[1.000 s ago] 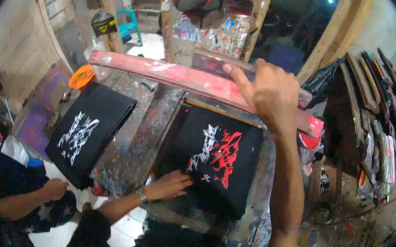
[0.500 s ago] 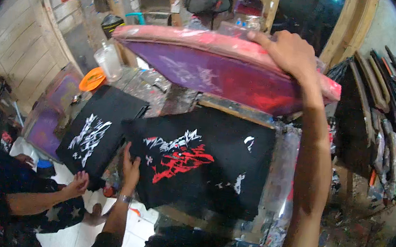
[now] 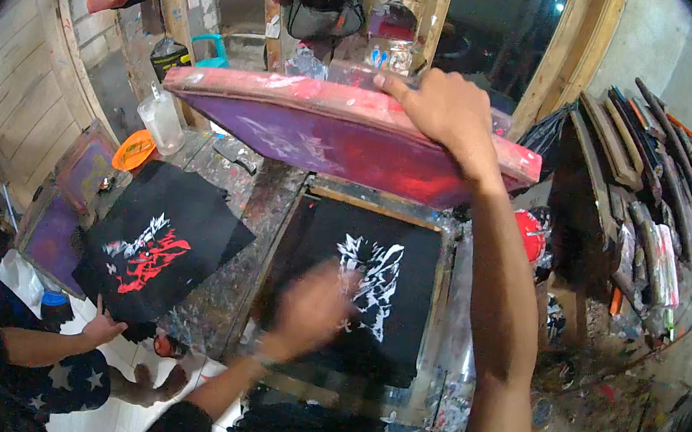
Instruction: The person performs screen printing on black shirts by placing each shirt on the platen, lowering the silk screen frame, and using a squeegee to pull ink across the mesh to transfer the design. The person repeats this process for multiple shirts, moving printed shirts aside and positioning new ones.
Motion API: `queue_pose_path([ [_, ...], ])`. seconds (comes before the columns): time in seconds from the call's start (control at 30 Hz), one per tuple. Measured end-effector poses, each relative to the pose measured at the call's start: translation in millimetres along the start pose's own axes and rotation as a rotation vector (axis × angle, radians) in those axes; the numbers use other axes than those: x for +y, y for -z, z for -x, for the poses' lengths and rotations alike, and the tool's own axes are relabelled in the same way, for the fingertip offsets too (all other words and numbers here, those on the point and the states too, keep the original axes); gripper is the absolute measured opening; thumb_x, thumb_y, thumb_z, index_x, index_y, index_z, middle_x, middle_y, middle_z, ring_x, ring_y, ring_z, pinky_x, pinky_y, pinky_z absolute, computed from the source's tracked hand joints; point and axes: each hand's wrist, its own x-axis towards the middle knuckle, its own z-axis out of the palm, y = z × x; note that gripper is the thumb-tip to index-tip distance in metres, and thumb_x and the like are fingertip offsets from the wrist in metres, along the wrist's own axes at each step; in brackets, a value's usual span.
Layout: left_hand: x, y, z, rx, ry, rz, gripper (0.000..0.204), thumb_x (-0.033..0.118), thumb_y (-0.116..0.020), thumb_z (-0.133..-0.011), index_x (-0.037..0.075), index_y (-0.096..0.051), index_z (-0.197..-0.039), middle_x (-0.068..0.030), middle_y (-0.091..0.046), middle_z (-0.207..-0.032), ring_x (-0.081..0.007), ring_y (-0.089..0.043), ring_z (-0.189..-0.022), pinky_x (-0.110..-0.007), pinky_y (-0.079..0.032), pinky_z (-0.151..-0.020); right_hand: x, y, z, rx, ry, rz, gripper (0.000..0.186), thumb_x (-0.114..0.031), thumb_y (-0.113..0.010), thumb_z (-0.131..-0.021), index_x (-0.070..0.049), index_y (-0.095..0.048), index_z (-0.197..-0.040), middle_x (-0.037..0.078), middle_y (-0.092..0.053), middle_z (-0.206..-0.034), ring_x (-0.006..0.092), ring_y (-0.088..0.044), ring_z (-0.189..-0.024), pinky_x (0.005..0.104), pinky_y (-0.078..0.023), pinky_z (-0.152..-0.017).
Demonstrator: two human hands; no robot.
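My right hand grips the top edge of a pink-smeared screen frame, raised at a tilt with purple-red mesh underneath. Below it, black fabric printed in white lies on a framed board. My left hand is motion-blurred over this fabric, its fingers too smeared to read. To the left, black fabric with a white-and-red print lies on a pile, and a co-worker's hand holds its near edge.
An orange bowl and a translucent jug stand at the back left. Frames lean in a stack on the right, near a red container. A purple screen stands at the left edge; a black bag is at the back.
The red-and-white printed piece moved from the board onto the left pile, exposing a white-only print. My left hand swung left, then back over the board. The screen has risen and tilted, showing its mesh.
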Motion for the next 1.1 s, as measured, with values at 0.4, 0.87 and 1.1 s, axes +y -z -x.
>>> queue_pose_path([
  [0.4,-30.7,-66.5,30.8,-0.188,0.128,0.063,0.056,0.048,-0.056,-0.098,0.017,-0.053,-0.146,-0.0150,-0.051,-0.151,-0.0405,-0.045,-0.139,-0.070,-0.025,-0.112,-4.3,2.4,2.0,0.057,0.060,-0.021,0.075,-0.070,-0.052,-0.091,0.001,-0.077,-0.084,0.025,-0.073,-0.087,0.0412,-0.073,-0.085,0.0498,-0.058,-0.077],
  [0.87,-68.2,-57.1,59.6,-0.260,0.284,-0.400,0.081,0.067,-0.052,-0.091,0.028,-0.035,-0.160,-0.0108,-0.019,-0.170,-0.0429,-0.012,-0.155,-0.072,-0.005,-0.118,-3.9,5.1,-21.8,-0.043,0.001,-0.068,0.085,-0.077,-0.050,-0.087,0.003,-0.076,-0.090,0.030,-0.072,-0.095,0.0463,-0.071,-0.094,0.0522,-0.055,-0.085],
  [1.1,-76.8,-59.3,61.8,-0.203,0.234,-0.398,0.080,0.072,-0.047,-0.092,0.027,-0.039,-0.158,-0.0103,-0.024,-0.168,-0.0415,-0.016,-0.155,-0.071,-0.004,-0.118,-0.4,5.3,-25.6,-0.018,0.019,-0.078,0.085,-0.077,-0.051,-0.086,0.004,-0.076,-0.088,0.031,-0.071,-0.093,0.0485,-0.070,-0.093,0.0526,-0.055,-0.086],
])
